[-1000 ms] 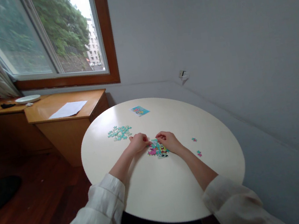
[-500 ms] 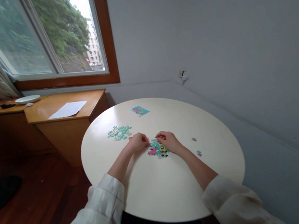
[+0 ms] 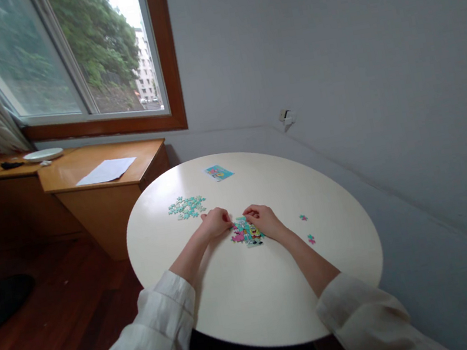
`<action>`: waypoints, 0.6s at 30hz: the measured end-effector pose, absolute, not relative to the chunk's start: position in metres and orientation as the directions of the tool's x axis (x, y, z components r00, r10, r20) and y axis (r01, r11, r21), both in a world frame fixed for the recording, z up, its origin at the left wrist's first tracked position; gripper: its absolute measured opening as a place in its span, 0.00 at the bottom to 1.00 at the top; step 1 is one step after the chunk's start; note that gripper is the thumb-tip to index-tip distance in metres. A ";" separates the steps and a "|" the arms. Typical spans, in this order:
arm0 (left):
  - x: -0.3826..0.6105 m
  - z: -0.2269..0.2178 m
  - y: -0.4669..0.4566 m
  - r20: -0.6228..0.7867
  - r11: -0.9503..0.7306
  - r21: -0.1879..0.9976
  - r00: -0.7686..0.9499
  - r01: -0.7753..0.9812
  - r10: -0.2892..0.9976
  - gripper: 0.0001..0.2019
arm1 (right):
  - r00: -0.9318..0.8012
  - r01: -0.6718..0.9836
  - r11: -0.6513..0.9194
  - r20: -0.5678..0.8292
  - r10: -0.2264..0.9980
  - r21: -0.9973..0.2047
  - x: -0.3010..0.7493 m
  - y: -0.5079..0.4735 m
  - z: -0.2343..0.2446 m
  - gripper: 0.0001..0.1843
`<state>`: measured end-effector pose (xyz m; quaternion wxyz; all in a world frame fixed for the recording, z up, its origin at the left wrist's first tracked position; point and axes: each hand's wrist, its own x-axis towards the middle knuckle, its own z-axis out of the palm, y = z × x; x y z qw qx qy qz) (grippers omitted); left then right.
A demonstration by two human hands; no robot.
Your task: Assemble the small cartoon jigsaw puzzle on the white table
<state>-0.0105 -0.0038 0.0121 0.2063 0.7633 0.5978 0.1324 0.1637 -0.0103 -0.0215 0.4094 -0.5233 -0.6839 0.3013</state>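
As I look down thru the head cam, the assembled puzzle patch (image 3: 247,232) is my ref point, lying flat near the middle of the round table (image 3: 247,310). Left hand (image 3: 217,222) sits at the patch's left edge. Fingers curled in, knuckles up, tips touching the pink corner. Right hand (image 3: 263,221) sits at the patch's upper right, also curled narrow, fingertips on the top edge. Can't tell if either pinches a piece, too small to read. So the patch lies between the two hands and a bit toward my body from the fingertips, both about equally close. Its long axis: can't call it. Loose teal pieces (image 3: 187,207) lie well left of the patch and farther from me. Two stray pieces (image 3: 303,218) (image 3: 311,239) lie off its right side, past the right wrist. Picture card (image 3: 219,172) is far beyond the patch.
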 end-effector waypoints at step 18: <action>-0.010 0.013 -0.005 -0.045 -0.172 0.514 0.227 0.840 0.973 0.08 | -0.080 0.441 0.284 0.278 0.957 -0.851 0.163 -0.010 -0.022 0.06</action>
